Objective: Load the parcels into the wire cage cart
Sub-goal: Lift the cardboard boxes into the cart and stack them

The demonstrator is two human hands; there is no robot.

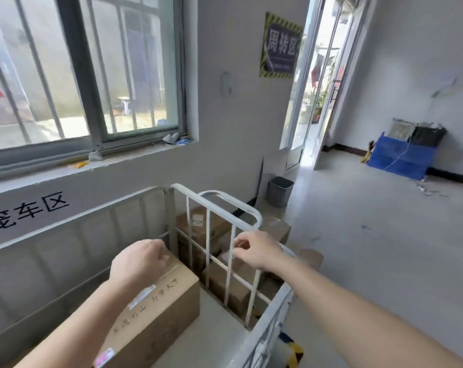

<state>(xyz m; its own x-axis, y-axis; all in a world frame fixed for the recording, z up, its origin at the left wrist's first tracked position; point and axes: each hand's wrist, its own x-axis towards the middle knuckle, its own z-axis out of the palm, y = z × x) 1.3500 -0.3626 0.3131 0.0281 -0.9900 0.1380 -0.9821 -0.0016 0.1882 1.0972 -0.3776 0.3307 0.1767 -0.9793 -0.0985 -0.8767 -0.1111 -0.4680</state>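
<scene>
white wire cage cart [119, 229] against wall, below window | long brown cardboard parcel [156, 309] inside cart, along its left side | left hand [138, 261] on parcel's far end | right hand [256, 251] at cart's far grid panel | stacked brown cardboard boxes [206, 229] behind that panel | grey metal bin [279, 191] farther back, beside wall

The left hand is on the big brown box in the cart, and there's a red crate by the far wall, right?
Not quite: the head view shows the crate by the far wall is blue, not red. The left hand is on the big brown box in the cart, as you said.
</scene>
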